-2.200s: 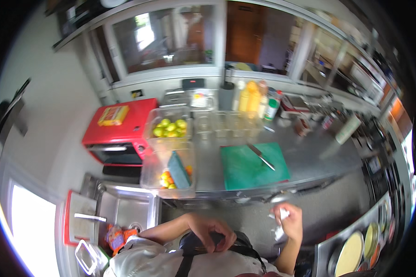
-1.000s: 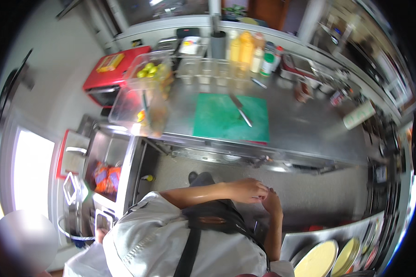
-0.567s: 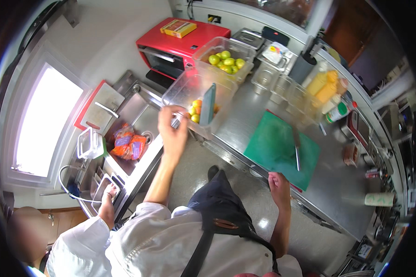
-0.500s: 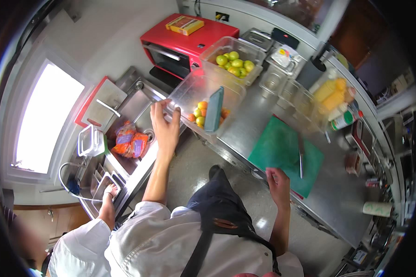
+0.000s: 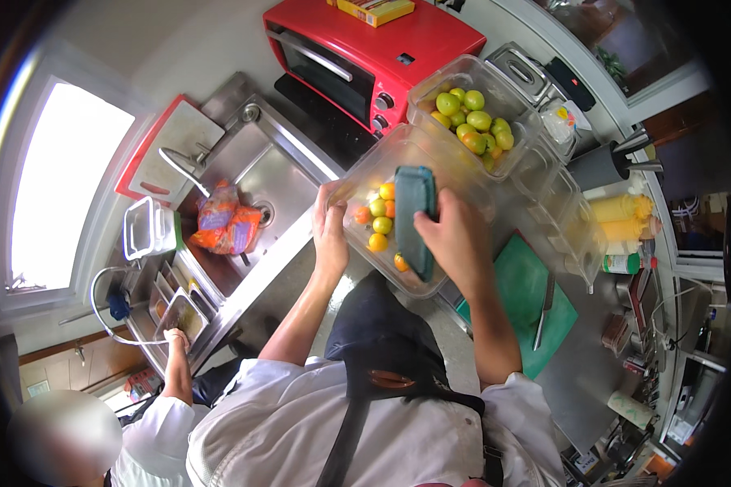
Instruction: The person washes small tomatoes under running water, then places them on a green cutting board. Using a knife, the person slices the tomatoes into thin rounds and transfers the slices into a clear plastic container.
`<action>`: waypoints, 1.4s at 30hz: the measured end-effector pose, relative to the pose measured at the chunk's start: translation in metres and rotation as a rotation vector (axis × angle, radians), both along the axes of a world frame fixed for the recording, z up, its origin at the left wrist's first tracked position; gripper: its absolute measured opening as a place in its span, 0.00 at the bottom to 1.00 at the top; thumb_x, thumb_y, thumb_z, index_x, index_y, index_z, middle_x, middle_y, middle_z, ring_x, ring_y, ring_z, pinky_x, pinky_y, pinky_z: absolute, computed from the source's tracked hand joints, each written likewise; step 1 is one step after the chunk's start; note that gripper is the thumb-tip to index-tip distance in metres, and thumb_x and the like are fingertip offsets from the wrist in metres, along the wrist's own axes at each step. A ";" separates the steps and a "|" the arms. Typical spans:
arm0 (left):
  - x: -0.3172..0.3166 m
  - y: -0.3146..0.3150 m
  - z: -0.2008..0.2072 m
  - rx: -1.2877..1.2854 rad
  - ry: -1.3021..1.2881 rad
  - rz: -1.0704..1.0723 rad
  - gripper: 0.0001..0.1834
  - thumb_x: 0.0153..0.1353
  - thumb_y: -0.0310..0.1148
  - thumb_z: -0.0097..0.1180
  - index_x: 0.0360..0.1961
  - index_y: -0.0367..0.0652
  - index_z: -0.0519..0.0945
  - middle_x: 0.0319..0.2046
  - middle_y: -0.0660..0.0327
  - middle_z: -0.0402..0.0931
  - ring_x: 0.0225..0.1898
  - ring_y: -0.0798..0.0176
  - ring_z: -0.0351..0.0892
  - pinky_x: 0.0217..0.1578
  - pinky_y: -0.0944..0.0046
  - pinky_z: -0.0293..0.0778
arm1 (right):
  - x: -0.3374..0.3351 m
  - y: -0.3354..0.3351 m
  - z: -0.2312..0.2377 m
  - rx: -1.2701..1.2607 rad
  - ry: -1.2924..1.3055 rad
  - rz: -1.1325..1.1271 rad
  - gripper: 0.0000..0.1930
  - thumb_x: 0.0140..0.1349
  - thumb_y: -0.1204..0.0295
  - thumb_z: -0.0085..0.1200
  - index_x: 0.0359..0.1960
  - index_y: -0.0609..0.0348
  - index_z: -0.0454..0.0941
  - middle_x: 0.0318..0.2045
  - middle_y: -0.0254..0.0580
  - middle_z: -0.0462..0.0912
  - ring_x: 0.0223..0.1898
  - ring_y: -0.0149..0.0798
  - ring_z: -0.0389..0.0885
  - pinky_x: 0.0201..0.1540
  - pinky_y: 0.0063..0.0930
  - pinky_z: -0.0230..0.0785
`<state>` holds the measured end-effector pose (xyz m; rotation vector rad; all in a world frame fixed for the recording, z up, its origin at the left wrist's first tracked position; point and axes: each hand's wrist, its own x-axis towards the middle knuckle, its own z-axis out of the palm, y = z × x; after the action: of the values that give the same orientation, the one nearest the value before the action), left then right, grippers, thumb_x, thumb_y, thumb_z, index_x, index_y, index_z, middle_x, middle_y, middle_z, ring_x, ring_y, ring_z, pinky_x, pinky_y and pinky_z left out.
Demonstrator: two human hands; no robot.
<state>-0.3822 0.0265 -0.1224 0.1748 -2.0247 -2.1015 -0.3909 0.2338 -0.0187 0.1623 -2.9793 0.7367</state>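
A large clear plastic bin [image 5: 365, 174] sits at the counter's near edge, with several small yellow and orange tomatoes [image 5: 378, 208] inside. My left hand [image 5: 330, 235] is closed on the bin's left rim. Slanting up inside the bin is a dark teal rectangular plastic container [image 5: 414, 219]. The thumb of my right hand [image 5: 456, 239] presses on its right side, the fingers curling round behind, partly hidden. A second clear bin [image 5: 512, 166] just beyond holds several green and yellowish tomatoes [image 5: 473, 120].
A red toaster oven [image 5: 414, 40] stands behind the bins. To the right, a knife [image 5: 544, 312] lies on a green cutting board [image 5: 516, 284]. At left, the steel sink [image 5: 280, 174] holds orange bags [image 5: 226, 223]; a co-worker's hand [image 5: 175, 337] is by some containers.
My left hand has come onto the bin's rim. My right hand has moved up from beside the cutting board to the teal container. The view has shifted closer to the bins.
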 end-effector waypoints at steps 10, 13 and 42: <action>-0.051 -0.051 0.034 -0.241 -0.195 -0.197 0.12 0.60 0.36 0.70 0.31 0.37 0.81 0.25 0.69 0.74 0.32 0.74 0.72 0.36 0.66 0.69 | 0.022 0.051 0.043 -0.713 0.235 -0.080 0.11 0.73 0.72 0.63 0.44 0.63 0.72 0.29 0.35 0.77 0.29 0.24 0.72 0.30 0.27 0.68; -0.077 -0.049 0.040 -0.391 -0.196 -0.337 0.15 0.56 0.29 0.72 0.27 0.42 0.73 0.24 0.71 0.67 0.30 0.76 0.65 0.30 0.67 0.62 | 0.041 0.058 0.040 -0.834 0.316 -0.154 0.12 0.73 0.76 0.63 0.52 0.66 0.75 0.37 0.33 0.79 0.33 0.23 0.73 0.32 0.21 0.69; 0.238 0.125 0.122 0.055 0.024 -1.086 0.15 0.47 0.12 0.55 0.24 0.47 0.68 0.22 0.76 0.64 0.25 0.80 0.59 0.26 0.71 0.52 | 0.510 0.047 -0.013 -0.623 0.436 -1.149 0.14 0.71 0.64 0.65 0.36 0.64 0.84 0.32 0.47 0.80 0.41 0.47 0.78 0.49 0.37 0.70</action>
<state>-0.1442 0.1519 -0.0006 -1.1877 -2.2969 -2.6294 0.1195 0.2804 -0.0312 -1.1183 -1.8016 1.1189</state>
